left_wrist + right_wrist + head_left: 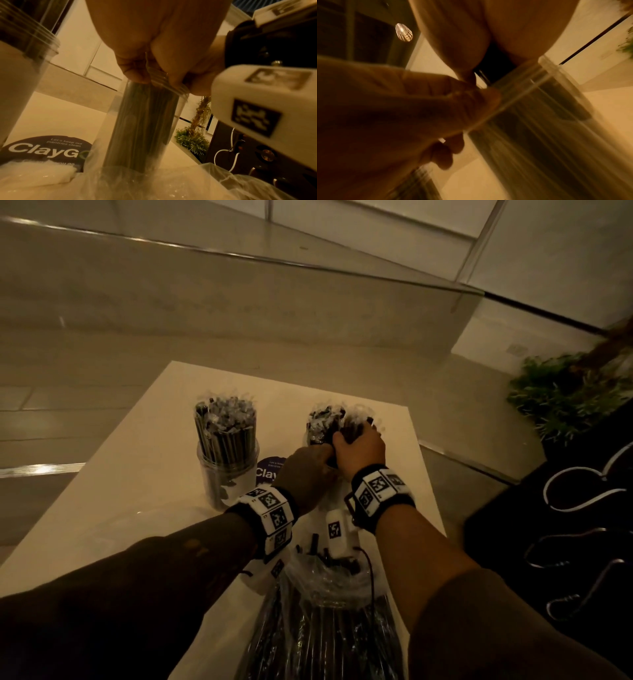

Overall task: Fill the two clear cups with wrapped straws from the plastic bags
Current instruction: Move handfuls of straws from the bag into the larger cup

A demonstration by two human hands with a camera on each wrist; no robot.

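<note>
Two tall clear plastic cups stand on the pale square tabletop (pixel 144 474), each packed upright with dark straws in clear wrappers. The one under the hands, the right-hand cup (pixel 144 121), is met at its rim by both hands. The right hand (pixel 359 451) curls over the top of that cup's straw bundle (pixel 325 419), its fingers wrapped around the wrapper ends. The left hand (pixel 306 470) sits just left of the right hand and touches it; in the left wrist view its fingertips (pixel 135 73) pinch the ridged rim of the cup, while the right wrist view is too blurred to add more than curled fingers against the clear wall. The second, left-hand cup (pixel 227 460) stands apart to the left of the left hand, untouched, with its own straws (pixel 226 419) rising above the rim.

Between the two cups, just ahead of the left wrist, lies one dark round sticker (pixel 269 470) with white lettering. Below both wrists, nearer the person, one crinkled clear plastic bag (pixel 322 611) lies open on the table with dark straws still inside; only this one bag can be made out clearly. Each wrist carries one black band with white coded marker blocks. To the right of the right arm, off the table, is one green leafy plant (pixel 561 395) and a black mat with white looping script (pixel 582 525).
</note>
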